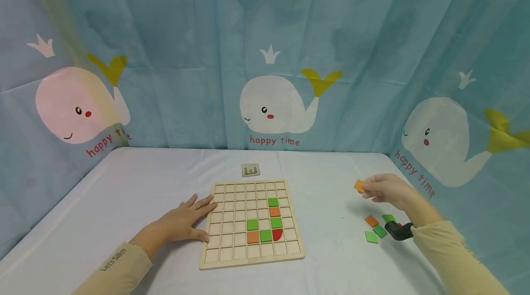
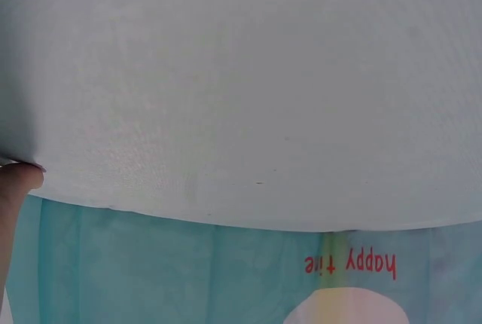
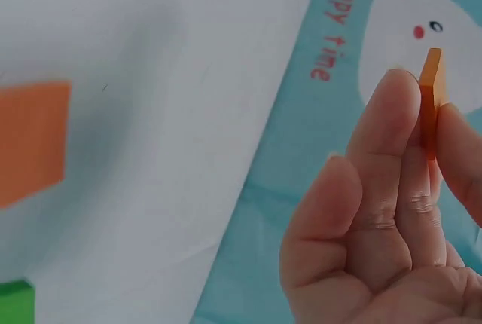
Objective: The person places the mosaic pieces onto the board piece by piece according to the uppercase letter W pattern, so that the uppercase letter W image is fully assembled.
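Observation:
My right hand (image 1: pixel 389 190) pinches an orange square tile (image 1: pixel 359 186) between thumb and fingers, raised over the right side of the table. The right wrist view shows that orange tile (image 3: pixel 431 104) edge-on in the grip. With fingers spread, my left hand (image 1: pixel 184 219) rests at the left edge of a wooden grid board (image 1: pixel 232 265). On the board, green tiles (image 1: pixel 252 225), orange tiles (image 1: pixel 275 212) and a red rounded piece (image 1: pixel 277 234) sit in cells at the right and lower middle. In the left wrist view only a fingertip (image 2: pixel 26 177) shows.
Below my right hand lie loose tiles: an orange one (image 1: pixel 371 221), a dark green one (image 1: pixel 379 231), a light green one (image 1: pixel 371 237) and others partly behind a black wrist strap (image 1: pixel 399 230). A small patterned grid card (image 1: pixel 250 170) lies behind the board. A curtain (image 1: pixel 186 101) hangs behind the white table.

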Demonstrator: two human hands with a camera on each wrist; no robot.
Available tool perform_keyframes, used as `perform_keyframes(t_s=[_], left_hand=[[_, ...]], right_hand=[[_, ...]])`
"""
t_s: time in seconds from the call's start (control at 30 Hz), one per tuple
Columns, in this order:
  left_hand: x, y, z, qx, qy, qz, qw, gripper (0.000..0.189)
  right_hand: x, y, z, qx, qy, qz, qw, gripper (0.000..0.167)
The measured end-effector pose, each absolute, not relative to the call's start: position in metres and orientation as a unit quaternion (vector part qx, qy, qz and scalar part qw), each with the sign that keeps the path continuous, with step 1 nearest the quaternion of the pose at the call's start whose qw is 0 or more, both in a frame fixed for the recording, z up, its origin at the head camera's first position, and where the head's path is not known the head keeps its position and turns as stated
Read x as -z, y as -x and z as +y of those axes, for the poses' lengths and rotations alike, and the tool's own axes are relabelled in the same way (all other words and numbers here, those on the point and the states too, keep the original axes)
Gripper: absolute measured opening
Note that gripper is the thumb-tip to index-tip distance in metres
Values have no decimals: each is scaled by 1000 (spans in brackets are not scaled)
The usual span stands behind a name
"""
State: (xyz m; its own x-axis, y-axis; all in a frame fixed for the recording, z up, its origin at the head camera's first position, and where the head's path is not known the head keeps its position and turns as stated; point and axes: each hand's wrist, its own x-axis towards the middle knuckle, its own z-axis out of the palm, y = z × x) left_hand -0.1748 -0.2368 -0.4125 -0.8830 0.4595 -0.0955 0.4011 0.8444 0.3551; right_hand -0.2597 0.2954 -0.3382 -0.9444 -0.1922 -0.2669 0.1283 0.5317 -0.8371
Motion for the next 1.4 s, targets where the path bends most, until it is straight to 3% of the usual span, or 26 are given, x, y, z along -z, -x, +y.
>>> perform_keyframes(t_s=[0.43,1.4], left_hand=[[412,175,-237,-163,-225,957,85,96],[418,176,-238,-167,-219,957,88,95]], right_hand=[[330,254,253,492,42,856,157,39],[332,249,192,504,67,847,156,35]])
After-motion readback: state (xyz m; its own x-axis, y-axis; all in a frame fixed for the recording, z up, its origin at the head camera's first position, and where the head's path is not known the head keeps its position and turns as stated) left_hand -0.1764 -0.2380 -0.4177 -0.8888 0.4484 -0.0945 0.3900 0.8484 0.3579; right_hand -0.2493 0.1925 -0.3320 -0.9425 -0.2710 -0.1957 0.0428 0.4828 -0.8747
